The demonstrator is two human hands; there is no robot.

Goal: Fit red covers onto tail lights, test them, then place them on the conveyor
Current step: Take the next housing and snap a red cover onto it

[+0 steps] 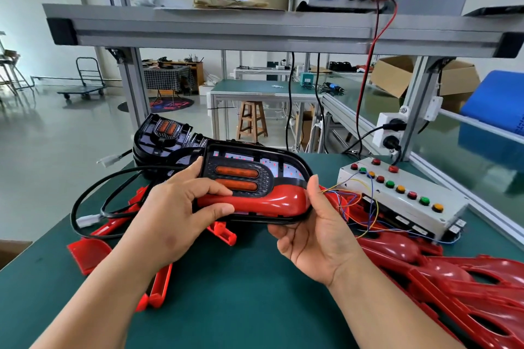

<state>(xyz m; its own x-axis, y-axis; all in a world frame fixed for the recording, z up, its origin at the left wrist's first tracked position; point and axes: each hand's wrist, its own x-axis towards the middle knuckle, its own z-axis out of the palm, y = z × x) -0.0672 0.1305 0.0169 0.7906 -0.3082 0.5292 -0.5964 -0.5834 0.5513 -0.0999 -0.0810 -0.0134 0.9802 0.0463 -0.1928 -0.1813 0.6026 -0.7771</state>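
Left hand (pixel 181 207): gripping tail light (pixel 255 178) by its left end;
Right hand (pixel 317 232): cradling its right end, beside red cover (pixel 255 201)

left hand (pixel 181 207), right hand (pixel 314 235) | grip tail light (pixel 255 178) | red cover (pixel 255 201) on

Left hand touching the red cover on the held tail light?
Touching. Head view: left hand's fingers press onto the red cover on the tail light, no gap.

bright, even daylight | soft shadows | glare on floor (pixel 71 127) | edges bowed
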